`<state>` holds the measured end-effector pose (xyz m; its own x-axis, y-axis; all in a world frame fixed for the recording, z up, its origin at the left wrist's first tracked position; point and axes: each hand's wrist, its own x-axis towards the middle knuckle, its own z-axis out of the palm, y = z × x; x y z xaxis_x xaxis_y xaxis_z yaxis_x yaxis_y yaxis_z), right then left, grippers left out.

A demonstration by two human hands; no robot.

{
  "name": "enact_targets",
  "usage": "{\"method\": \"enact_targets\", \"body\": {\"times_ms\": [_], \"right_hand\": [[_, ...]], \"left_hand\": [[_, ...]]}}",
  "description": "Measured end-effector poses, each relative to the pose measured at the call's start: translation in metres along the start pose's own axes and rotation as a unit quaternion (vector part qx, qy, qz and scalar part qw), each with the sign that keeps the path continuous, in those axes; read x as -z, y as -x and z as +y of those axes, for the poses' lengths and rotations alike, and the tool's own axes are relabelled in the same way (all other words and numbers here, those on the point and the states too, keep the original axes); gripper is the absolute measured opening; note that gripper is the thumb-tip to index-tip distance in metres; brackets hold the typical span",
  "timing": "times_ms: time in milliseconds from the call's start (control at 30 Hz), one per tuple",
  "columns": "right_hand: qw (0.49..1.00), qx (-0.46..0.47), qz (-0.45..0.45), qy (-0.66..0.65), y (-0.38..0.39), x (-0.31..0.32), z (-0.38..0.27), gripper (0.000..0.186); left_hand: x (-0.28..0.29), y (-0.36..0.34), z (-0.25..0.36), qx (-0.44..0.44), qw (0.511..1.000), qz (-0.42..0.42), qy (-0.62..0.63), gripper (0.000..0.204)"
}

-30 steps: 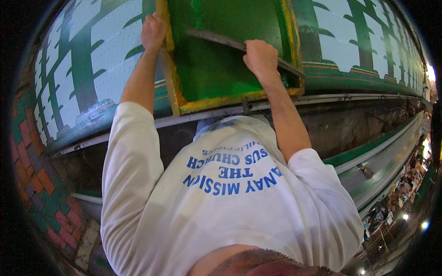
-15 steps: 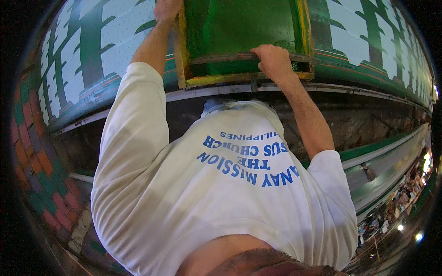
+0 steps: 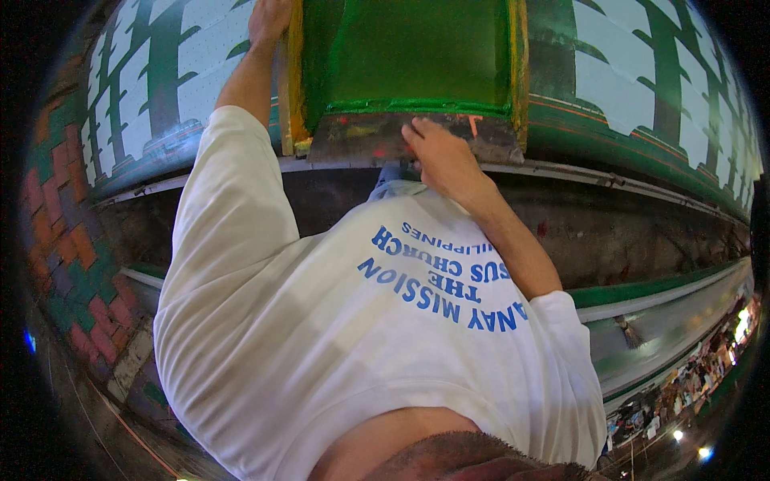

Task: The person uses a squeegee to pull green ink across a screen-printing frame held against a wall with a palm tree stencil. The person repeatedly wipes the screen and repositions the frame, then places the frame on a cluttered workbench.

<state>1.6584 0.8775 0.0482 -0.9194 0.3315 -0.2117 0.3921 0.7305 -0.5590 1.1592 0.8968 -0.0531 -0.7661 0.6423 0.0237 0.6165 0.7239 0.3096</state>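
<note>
A yellow-edged screen frame (image 3: pixel 517 64) with green paint across its mesh (image 3: pixel 405 52) lies over the printed green and pale surface. My left hand (image 3: pixel 269 24) grips the frame's upper left side, partly behind its edge. At the frame's near end a wide, dark squeegee (image 3: pixel 353 136) with coloured paint smears lies across it, just below a bright ridge of green paint. My right hand (image 3: pixel 441 156) has its fingers curled at the squeegee's middle, holding it.
The printed surface (image 3: pixel 613 72) extends to both sides, bordered by a metal rail (image 3: pixel 577 171) along the near edge. Behind me are another long green-edged metal table (image 3: pixel 642 345) with a brush (image 3: pixel 630 333) on it, coloured pavers (image 3: pixel 76 248) at left, and lights and clutter at lower right.
My right hand has drawn the squeegee from mid-screen down to the near edge, where its broad face now shows. The green paint has gathered in a line there. My left hand stays on the frame.
</note>
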Motion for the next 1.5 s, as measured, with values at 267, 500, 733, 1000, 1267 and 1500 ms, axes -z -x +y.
{"method": "enact_targets", "body": {"times_ms": [267,500,733,1000,1267,1500], "right_hand": [[0.943,-0.218,0.25,-0.007,0.021,0.055,0.128,0.056],[0.949,-0.281,0.132,-0.053,0.01,0.052,0.175,0.06],[0.946,-0.22,0.211,-0.109,0.02,0.086,0.145,0.042],[0.953,-0.216,0.18,-0.112,0.057,0.132,0.213,0.04],[0.955,-0.202,0.177,-0.125,0.188,0.208,0.419,0.048],[0.938,-0.31,0.117,-0.097,0.265,0.241,0.525,0.063]], "left_hand": [[0.012,0.016,0.022,0.033,0.999,0.012,0.001,0.051],[0.016,0.016,0.024,0.047,0.999,0.003,0.024,0.049],[0.007,0.004,-0.009,0.048,0.991,0.003,0.125,0.048],[0.021,0.017,0.072,0.035,0.98,0.001,0.197,0.045],[-0.071,0.082,0.312,0.028,0.976,0.008,0.218,0.046],[-0.109,0.141,0.446,0.024,0.975,0.057,0.215,0.043]]}}
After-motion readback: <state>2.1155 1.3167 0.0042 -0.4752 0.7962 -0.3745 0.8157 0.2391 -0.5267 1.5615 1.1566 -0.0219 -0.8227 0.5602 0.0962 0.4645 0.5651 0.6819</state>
